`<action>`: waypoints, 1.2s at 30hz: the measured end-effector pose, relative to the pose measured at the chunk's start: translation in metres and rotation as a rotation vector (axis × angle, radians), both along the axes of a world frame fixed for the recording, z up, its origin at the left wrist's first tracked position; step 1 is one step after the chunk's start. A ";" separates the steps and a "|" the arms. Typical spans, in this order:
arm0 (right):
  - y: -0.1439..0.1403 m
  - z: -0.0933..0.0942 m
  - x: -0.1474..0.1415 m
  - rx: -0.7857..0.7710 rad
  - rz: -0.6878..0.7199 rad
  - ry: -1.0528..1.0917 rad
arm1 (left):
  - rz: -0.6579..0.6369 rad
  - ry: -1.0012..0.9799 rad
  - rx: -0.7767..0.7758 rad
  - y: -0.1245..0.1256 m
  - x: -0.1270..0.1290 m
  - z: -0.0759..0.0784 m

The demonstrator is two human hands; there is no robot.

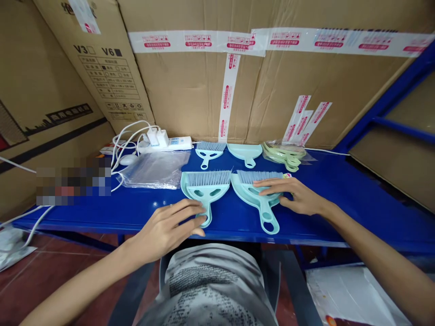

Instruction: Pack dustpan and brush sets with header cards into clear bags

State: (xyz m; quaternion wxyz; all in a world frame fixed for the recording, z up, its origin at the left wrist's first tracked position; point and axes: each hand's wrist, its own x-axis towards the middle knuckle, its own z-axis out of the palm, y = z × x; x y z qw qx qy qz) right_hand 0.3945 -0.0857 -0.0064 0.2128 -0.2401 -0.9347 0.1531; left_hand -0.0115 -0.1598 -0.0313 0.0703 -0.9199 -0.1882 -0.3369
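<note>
Your left hand [166, 228] lies flat, fingers [190, 209] open, on the handle of the near left brush set [204, 188], while your right hand [299, 197] rests open-fingered over the near right dustpan [260, 199] on the blue bench [340, 199].

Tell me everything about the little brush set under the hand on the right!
The brush set is pale mint plastic: a small dustpan with a grey-bristled brush nested in it. It lies flat on the blue table, its looped handle pointing toward the person. The right hand rests flat on its top, fingers spread. A matching set sits close beside it.
</note>
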 end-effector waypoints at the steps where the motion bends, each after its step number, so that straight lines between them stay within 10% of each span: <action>1: 0.001 -0.002 -0.001 -0.012 -0.001 0.004 | -0.017 0.007 -0.026 0.001 -0.001 -0.001; 14: -0.068 0.009 -0.014 0.262 -0.128 -0.300 | 0.122 0.422 -0.098 0.022 -0.005 0.000; 28: -0.046 -0.031 -0.023 0.700 -0.117 -0.440 | 0.094 0.385 0.267 0.044 -0.005 -0.017; 36: -0.045 -0.035 -0.024 0.695 -0.110 -0.432 | 0.026 0.300 0.171 0.052 -0.008 -0.027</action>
